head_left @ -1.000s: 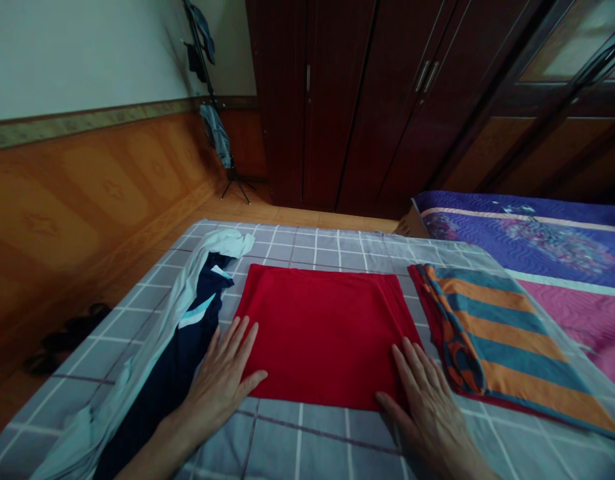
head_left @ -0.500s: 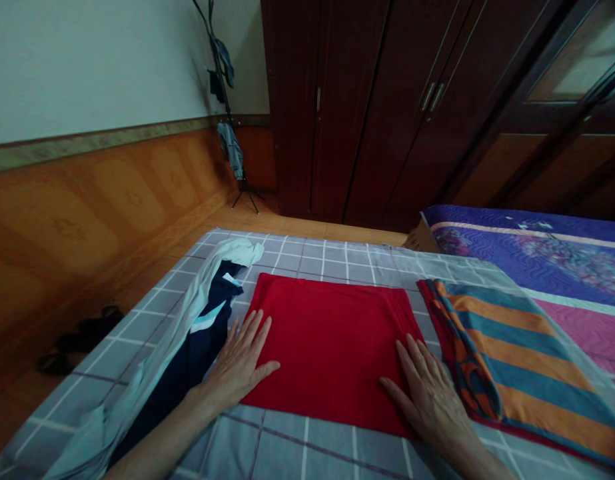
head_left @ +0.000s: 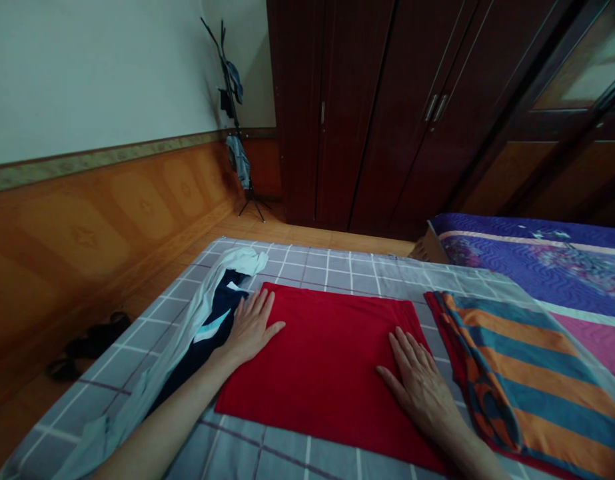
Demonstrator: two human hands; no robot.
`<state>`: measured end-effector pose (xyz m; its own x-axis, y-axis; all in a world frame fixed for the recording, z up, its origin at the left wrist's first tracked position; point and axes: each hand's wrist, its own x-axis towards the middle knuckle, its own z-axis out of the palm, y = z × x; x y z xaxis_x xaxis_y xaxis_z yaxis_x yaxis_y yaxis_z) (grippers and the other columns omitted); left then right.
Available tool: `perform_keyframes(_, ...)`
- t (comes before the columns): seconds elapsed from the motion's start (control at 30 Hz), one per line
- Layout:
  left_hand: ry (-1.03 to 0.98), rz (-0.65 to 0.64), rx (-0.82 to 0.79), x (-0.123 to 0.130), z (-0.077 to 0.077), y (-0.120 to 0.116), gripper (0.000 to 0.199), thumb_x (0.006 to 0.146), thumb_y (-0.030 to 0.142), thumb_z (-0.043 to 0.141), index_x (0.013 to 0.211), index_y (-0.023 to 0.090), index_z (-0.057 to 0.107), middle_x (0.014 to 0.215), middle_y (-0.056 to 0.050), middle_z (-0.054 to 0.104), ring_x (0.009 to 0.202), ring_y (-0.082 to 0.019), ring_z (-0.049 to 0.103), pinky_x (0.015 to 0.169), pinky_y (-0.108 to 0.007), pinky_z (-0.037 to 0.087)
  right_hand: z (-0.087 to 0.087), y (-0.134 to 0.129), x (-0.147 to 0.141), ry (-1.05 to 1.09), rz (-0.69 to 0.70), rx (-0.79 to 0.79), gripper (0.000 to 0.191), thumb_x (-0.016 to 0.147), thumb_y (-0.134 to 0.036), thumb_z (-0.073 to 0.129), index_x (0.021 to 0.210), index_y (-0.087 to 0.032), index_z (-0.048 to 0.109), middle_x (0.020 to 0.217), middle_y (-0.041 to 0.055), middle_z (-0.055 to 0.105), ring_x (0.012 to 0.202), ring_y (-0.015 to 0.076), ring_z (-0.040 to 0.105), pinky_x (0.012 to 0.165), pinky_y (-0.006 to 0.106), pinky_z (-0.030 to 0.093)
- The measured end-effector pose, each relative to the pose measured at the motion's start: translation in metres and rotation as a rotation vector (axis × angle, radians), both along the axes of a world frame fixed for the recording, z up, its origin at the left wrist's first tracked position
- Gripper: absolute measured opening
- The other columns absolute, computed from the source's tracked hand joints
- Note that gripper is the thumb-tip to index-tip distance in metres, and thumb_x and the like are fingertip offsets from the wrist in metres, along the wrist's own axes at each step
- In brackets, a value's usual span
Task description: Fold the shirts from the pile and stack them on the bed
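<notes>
A red folded cloth (head_left: 327, 360) lies flat on the grey checked bedspread (head_left: 282, 453). My left hand (head_left: 252, 327) rests on its left edge, fingers spread and pointing away from me. Near the right edge, my right hand (head_left: 414, 377) lies on the same cloth with thumb and fingers apart. Neither hand grips anything. Left of the red cloth, partly behind my left forearm, is a loose dark-blue and pale garment (head_left: 207, 333). To the right lies a folded garment with orange and blue stripes (head_left: 527, 360), with red fabric showing under its edges.
A dark wooden wardrobe (head_left: 367, 120) stands beyond the bed's far edge. In the corner is a coat rack (head_left: 234, 113) with hanging items. Another bed with a purple and pink cover (head_left: 542, 250) is at the right. Dark footwear (head_left: 87, 343) sits on the floor at left.
My left hand has slid away from me along the cloth's left edge, and my right hand slightly too. More of the cloth's near part shows. The view has shifted slightly.
</notes>
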<state>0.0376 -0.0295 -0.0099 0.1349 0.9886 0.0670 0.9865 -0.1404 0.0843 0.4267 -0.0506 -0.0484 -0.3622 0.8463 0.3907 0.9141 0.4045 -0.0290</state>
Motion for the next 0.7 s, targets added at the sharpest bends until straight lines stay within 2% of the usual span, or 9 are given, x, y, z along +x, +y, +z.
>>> perform_keyframes(0.07,-0.001,-0.05,-0.052,0.007,0.004,0.009,0.072,0.092,0.062,0.025,0.148,0.018,0.018,0.153,-0.013,0.02,0.141,-0.029,0.014,0.11,-0.053,0.017,0.001,-0.001,-0.002,-0.002,-0.001,0.003,0.071,0.091,-0.06,0.031,0.136,-0.006,0.043,0.144,0.019,0.038,0.135,0.0314,0.03,0.106,0.05,0.033)
perform_keyframes(0.13,0.02,0.013,-0.073,0.013,0.007,0.02,0.073,0.091,0.063,0.026,0.146,0.015,0.024,0.151,-0.017,0.024,0.14,-0.031,0.018,0.109,-0.055,0.018,0.003,-0.001,-0.004,-0.007,-0.007,-0.007,0.07,0.091,-0.059,0.031,0.136,-0.005,0.043,0.144,0.019,0.038,0.135,0.0313,0.03,0.106,0.049,0.033)
perform_keyframes(0.2,0.047,0.078,-0.02,0.015,0.007,0.03,0.074,0.091,0.062,0.025,0.144,0.011,0.029,0.149,-0.019,0.028,0.139,-0.032,0.021,0.109,-0.055,0.016,0.005,-0.002,-0.005,-0.011,-0.015,-0.024,0.07,0.091,-0.058,0.032,0.136,-0.006,0.043,0.144,0.0186,0.038,0.136,0.0309,0.029,0.107,0.049,0.032)
perform_keyframes(0.27,0.049,0.037,0.014,0.016,0.006,0.038,0.072,0.092,0.061,0.024,0.145,0.011,0.028,0.149,-0.018,0.029,0.139,-0.031,0.022,0.11,-0.052,0.016,0.007,-0.003,-0.005,-0.009,-0.025,-0.044,0.069,0.091,-0.057,0.035,0.137,-0.006,0.043,0.145,0.0179,0.037,0.136,0.0304,0.028,0.107,0.048,0.031)
perform_keyframes(0.33,0.049,-0.015,-0.017,0.015,0.003,0.043,0.071,0.093,0.059,0.024,0.145,0.011,0.027,0.15,-0.016,0.027,0.139,-0.03,0.023,0.11,-0.051,0.02,0.008,-0.004,-0.005,-0.001,-0.033,-0.062,0.068,0.091,-0.056,0.036,0.137,-0.007,0.042,0.145,0.0172,0.036,0.137,0.0299,0.026,0.108,0.048,0.031)
perform_keyframes(0.43,0.107,0.072,-0.017,0.018,0.001,0.045,0.07,0.093,0.058,0.027,0.142,0.007,0.034,0.147,-0.02,0.033,0.137,-0.034,0.026,0.108,-0.055,0.02,0.009,-0.004,-0.005,0.003,-0.036,-0.082,0.068,0.091,-0.056,0.038,0.137,-0.007,0.042,0.146,0.0163,0.035,0.137,0.0295,0.025,0.108,0.048,0.03)
perform_keyframes(0.5,0.129,0.078,0.032,0.026,0.005,0.044,0.069,0.094,0.056,0.027,0.142,0.008,0.034,0.146,-0.019,0.034,0.137,-0.034,0.026,0.11,-0.055,0.017,0.009,-0.004,-0.005,0.009,-0.041,-0.094,0.068,0.09,-0.057,0.038,0.138,-0.008,0.042,0.147,0.016,0.035,0.137,0.0294,0.025,0.108,0.047,0.03)
perform_keyframes(0.6,0.083,-0.083,0.031,0.058,0.016,0.036,0.068,0.093,0.057,0.028,0.144,0.012,0.03,0.15,-0.014,0.028,0.14,-0.03,0.02,0.112,-0.053,0.013,0.009,-0.004,-0.004,0.032,-0.05,-0.112,0.068,0.09,-0.057,0.039,0.138,-0.009,0.042,0.147,0.0155,0.034,0.138,0.0292,0.024,0.109,0.047,0.029)
perform_keyframes(0.7,-0.009,-0.339,-0.05,0.11,0.024,0.028,0.067,0.093,0.059,0.027,0.146,0.018,0.025,0.153,-0.008,0.022,0.142,-0.027,0.014,0.114,-0.052,0.011,0.009,-0.004,-0.004,0.038,-0.05,-0.131,0.067,0.09,-0.056,0.04,0.138,-0.01,0.042,0.147,0.0154,0.033,0.138,0.0301,0.024,0.109,0.047,0.029)
